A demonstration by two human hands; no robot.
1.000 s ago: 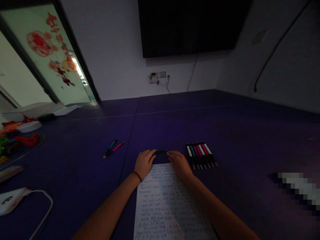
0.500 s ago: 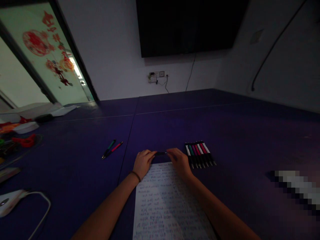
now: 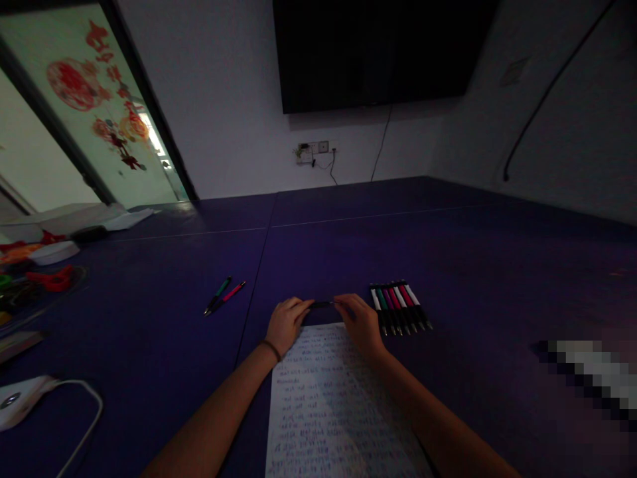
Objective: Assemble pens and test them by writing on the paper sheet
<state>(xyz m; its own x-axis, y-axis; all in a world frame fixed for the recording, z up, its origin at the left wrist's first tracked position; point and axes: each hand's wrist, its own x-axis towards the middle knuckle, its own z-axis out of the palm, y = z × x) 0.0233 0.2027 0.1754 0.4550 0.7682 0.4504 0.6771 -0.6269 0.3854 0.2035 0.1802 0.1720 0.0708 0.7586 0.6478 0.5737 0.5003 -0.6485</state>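
Both hands meet just beyond the top edge of a handwritten sheet of paper (image 3: pixel 328 405) on the dark purple table (image 3: pixel 448 252). My left hand (image 3: pixel 286 323) pinches one end of a dark pen (image 3: pixel 321 305) and my right hand (image 3: pixel 361 322) pinches the other end, so the pen lies crosswise between them. A row of several pens (image 3: pixel 401 305) with green, pink and white grips lies side by side just right of my right hand. Two loose pens (image 3: pixel 223 295), one green and one red, lie to the left of my left hand.
A white device with a cable (image 3: pixel 22 401) sits at the near left. Colourful clutter with a red object (image 3: pixel 52 279) fills the far left edge. A dark screen (image 3: pixel 378 50) hangs on the wall ahead. A blurred patch (image 3: pixel 592 375) lies at the right.
The hands have closed in slightly on the pen, so less of it shows between them; otherwise the view only shifts a little.
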